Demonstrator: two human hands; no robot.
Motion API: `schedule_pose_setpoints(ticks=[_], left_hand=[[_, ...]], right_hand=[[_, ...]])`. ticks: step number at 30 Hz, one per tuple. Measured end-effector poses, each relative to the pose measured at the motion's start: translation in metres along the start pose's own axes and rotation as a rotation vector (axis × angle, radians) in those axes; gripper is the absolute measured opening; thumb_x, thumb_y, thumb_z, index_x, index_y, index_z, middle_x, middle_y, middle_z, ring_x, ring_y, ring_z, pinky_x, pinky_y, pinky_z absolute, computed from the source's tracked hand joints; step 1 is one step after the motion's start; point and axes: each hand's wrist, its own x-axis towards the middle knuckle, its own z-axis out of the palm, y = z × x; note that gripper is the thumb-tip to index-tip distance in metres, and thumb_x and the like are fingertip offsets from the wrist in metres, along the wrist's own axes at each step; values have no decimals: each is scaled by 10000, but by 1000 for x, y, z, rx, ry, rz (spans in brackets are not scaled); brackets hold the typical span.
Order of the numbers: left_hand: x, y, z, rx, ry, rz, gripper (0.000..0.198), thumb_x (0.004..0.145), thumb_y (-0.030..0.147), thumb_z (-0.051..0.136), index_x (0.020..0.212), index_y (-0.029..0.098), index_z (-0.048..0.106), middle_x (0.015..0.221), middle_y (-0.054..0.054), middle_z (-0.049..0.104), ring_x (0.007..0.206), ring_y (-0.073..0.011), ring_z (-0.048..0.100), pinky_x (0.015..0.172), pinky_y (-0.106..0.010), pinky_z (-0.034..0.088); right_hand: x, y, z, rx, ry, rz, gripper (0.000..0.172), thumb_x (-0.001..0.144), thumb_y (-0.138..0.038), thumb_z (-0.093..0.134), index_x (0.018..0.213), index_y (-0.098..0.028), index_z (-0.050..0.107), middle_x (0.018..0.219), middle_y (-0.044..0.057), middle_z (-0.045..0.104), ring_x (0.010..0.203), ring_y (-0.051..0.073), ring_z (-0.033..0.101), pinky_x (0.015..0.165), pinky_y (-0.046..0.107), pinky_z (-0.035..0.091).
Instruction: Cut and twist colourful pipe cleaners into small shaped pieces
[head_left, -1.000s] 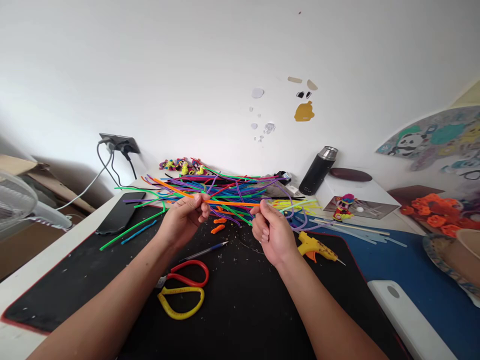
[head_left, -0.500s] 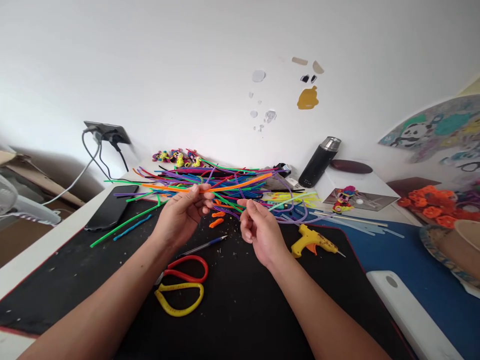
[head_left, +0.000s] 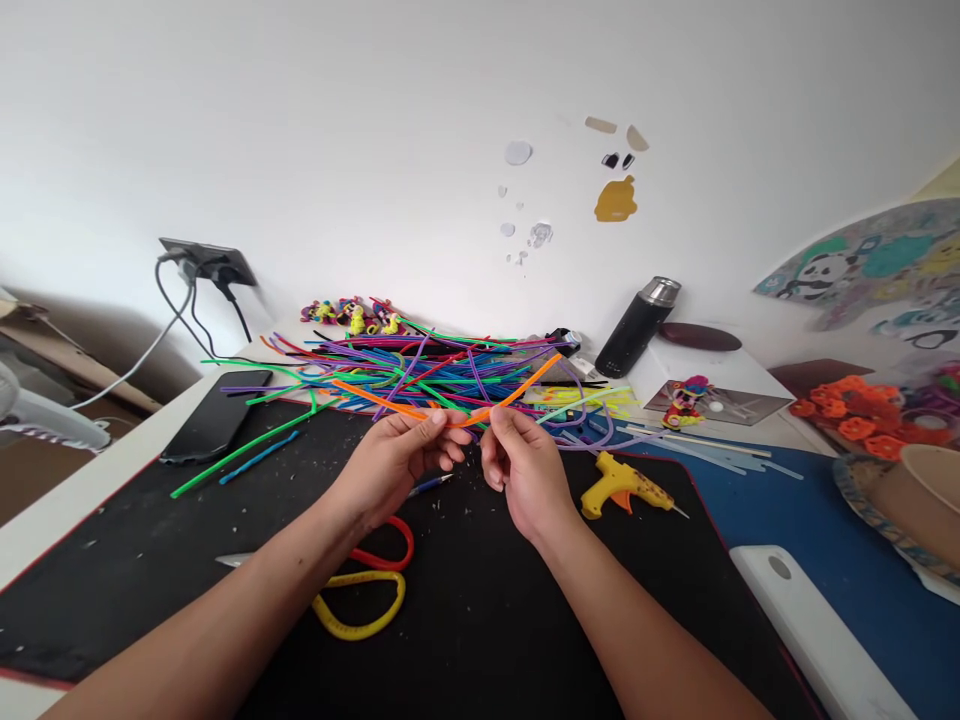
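Note:
An orange pipe cleaner (head_left: pixel 537 378) stretches between both hands above the mat, its two ends rising to either side in a shallow V. My left hand (head_left: pixel 405 452) pinches it between thumb and finger, left of its middle. Close beside, my right hand (head_left: pixel 525 462) pinches it too, with the fingers curled in. Behind the hands lies a heap of pipe cleaners (head_left: pixel 360 358) in many colours. Scissors with a red and a yellow handle (head_left: pixel 360 632) lie under my left forearm, which covers part of them. A blue pen (head_left: pixel 431 486) sits partly hidden behind my left hand.
A yellow glue gun (head_left: pixel 626 485) lies right of my hands. A dark phone (head_left: pixel 214 415) rests at the left. Farther back stand a black flask (head_left: pixel 634 330) and a white box (head_left: pixel 720 375) with a small figure (head_left: pixel 686 402). A white device (head_left: pixel 817 630) lies at the right.
My left hand has moved right and slightly down, close to my right hand. My right hand now pinches the orange pipe cleaner, which has bent from nearly straight into a V.

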Motion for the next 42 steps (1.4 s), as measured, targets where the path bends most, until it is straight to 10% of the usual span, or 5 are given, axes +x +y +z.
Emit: schedule_pose_setpoints(ticks=[7, 14, 42], left_hand=[[1, -9, 1, 111, -93, -61, 409, 743, 502, 930, 837, 117, 832, 791, -110, 773, 651, -147, 675, 624, -236, 537], [7, 10, -11, 162, 93, 58, 464, 721, 554, 924, 916, 144, 828, 605, 14, 579, 533, -80, 498, 506, -193, 367], [3, 17, -7, 101, 20, 105, 361, 666, 383, 986, 887, 146, 827, 596, 1, 633, 479, -74, 496, 428, -181, 359]], right_hand=[[-2, 0, 1, -23, -32, 41, 448, 838, -601, 799, 860, -160, 728, 534, -57, 507, 387, 68, 395, 381, 211, 267], [-4, -1, 2, -56, -111, 82, 455, 861, -612, 781, 789, -172, 690, 470, -81, 416, 381, 74, 372, 382, 210, 248], [-13, 6, 7, -173, -314, 227, 530, 860, -671, 750, 700, -178, 636, 454, -90, 368, 384, 78, 376, 406, 222, 270]])
